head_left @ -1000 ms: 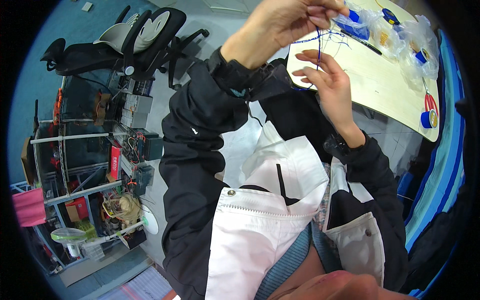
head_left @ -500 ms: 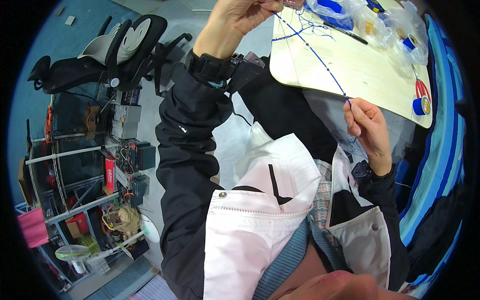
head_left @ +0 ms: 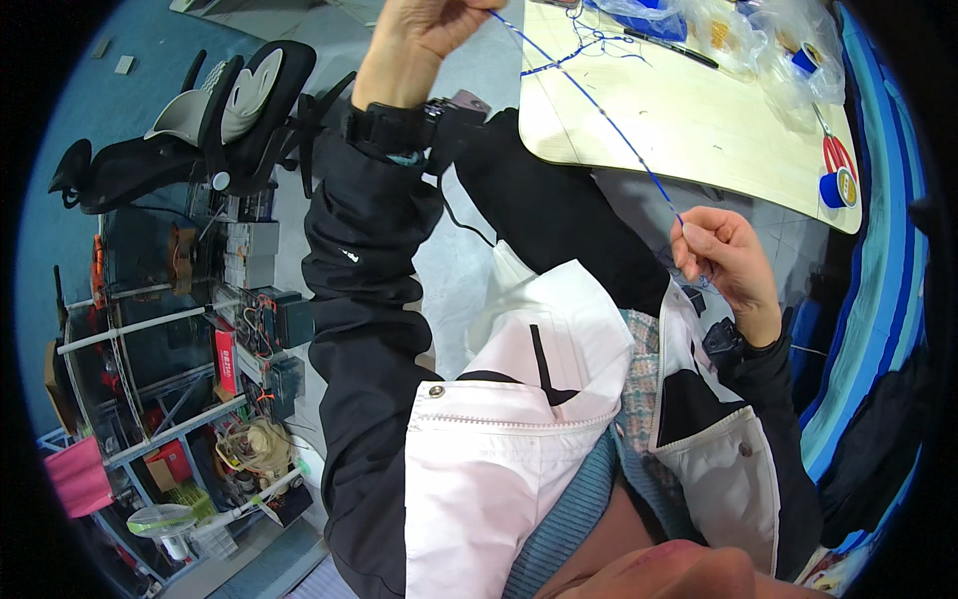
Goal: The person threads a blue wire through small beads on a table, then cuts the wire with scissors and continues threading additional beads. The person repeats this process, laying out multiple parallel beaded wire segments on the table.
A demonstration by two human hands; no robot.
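Pinching blue thread [head_left: 599, 105] taut btwn left hand [head_left: 424, 30] & right hand [head_left: 720, 255], clear bags [head_left: 758, 35] on table [head_left: 689, 130]

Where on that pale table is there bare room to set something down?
The table is bare across its near middle, between the taut blue thread and the red scissors beside the blue spool. The far edge is crowded: clear plastic bags, a black pen, tangled thread.

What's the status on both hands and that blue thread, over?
Left hand raised, pinching one end of the blue thread. Right hand pinching the other end. Thread taut over the table corner, nothing snagging it.
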